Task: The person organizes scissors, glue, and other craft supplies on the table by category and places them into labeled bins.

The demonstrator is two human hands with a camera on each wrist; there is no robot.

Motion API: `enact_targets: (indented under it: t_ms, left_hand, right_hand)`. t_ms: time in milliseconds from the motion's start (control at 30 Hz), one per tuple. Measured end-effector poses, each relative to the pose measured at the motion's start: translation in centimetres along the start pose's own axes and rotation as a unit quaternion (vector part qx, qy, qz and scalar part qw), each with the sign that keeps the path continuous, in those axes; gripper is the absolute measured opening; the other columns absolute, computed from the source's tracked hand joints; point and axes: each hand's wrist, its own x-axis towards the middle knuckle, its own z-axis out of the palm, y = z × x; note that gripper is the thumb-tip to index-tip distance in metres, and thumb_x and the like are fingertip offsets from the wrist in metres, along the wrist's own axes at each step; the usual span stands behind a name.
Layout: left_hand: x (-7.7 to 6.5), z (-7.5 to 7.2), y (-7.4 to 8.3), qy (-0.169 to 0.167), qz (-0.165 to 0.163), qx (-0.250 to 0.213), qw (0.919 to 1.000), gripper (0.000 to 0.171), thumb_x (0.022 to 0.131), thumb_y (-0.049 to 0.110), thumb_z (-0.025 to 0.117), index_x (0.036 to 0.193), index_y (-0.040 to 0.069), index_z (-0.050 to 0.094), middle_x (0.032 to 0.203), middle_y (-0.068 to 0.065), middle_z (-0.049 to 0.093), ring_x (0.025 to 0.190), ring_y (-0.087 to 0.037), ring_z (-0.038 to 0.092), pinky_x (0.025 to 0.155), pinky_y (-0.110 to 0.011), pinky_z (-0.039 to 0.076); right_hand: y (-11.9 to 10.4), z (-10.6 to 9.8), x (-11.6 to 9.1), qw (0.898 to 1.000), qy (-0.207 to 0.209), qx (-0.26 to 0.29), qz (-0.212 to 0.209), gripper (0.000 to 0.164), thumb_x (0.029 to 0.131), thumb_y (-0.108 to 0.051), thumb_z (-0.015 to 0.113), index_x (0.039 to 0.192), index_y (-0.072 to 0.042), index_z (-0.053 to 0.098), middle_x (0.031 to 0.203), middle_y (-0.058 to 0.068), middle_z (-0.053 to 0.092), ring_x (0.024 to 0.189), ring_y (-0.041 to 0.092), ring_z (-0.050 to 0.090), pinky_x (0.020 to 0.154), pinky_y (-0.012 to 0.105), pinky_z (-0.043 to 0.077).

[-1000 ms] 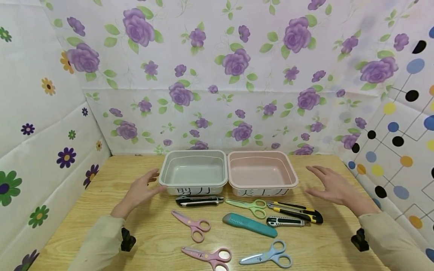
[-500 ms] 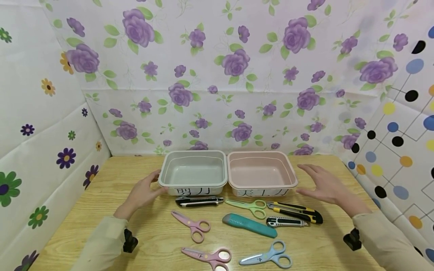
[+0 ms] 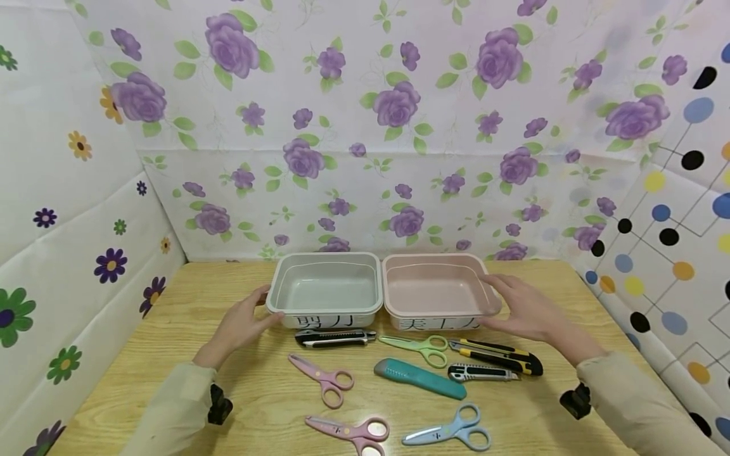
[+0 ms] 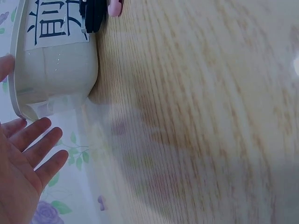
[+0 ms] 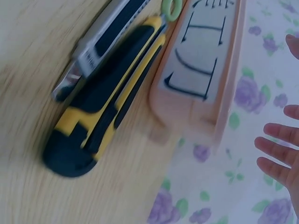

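Side by side at the back of the table stand a pale grey plastic box (image 3: 325,313) and a pink plastic box (image 3: 439,314), both with nothing inside and labels on their fronts. My left hand (image 3: 238,328) is at the grey box's left end, thumb at its front corner, fingers spread beside the end wall (image 4: 60,70). Around the pink box's right end my right hand (image 3: 521,311) is spread, thumb toward the front corner and fingers over the rim. Whether it touches the box I cannot tell. In the right wrist view the fingers (image 5: 275,148) look straight and apart from it.
In front of the boxes lie a black utility knife (image 3: 335,339), green scissors (image 3: 419,346), a yellow-black utility knife (image 3: 499,356), a silver-black utility knife (image 3: 481,373), a teal knife (image 3: 421,379), pink scissors (image 3: 325,378), more pink scissors (image 3: 348,431) and blue scissors (image 3: 447,433).
My right hand has moved left to the pink box's right end. My left hand has shifted slightly right, closer to the grey box. The boxes and tools have stayed in place.
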Motion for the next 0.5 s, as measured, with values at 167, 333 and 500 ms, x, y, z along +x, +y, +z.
enact_targets:
  t_ms: [167,333,500]
  left_hand:
    - [-0.1,-0.1,-0.1,-0.001,-0.003,0.001,1.0,0.074,0.085,0.044,0.059,0.137,-0.002,0.034,0.12,-0.022,0.055,0.109,-0.039,0.052,0.086,-0.057,0.04]
    - [-0.1,0.0,-0.1,-0.001,-0.004,-0.002,1.0,0.073,0.085,0.044,0.059,0.137,-0.001,0.034,0.119,-0.022,0.056,0.109,-0.039,0.052,0.087,-0.057,0.04]
    - [0.0,0.2,-0.1,0.004,-0.002,-0.011,0.9999,0.072,0.085,0.042,0.06,0.136,-0.001,0.034,0.119,-0.022,0.056,0.108,-0.039,0.053,0.087,-0.057,0.04]
  right_hand:
    - [-1.5,0.1,0.7,1.0,0.003,0.018,-0.014,0.081,0.074,-0.052,0.067,0.138,-0.014,0.036,0.127,0.022,0.048,0.113,0.04,0.047,0.085,0.057,0.041]
    - [-2.9,0.4,1.3,0.999,0.008,0.026,-0.031,0.08,0.074,-0.052,0.067,0.137,-0.016,0.036,0.122,0.02,0.052,0.106,0.039,0.052,0.08,0.056,0.044]
    - [-3.9,0.9,1.9,0.997,0.015,0.043,-0.066,0.078,0.074,-0.048,0.069,0.136,-0.013,0.038,0.127,0.016,0.048,0.098,0.035,0.057,0.074,0.051,0.047]
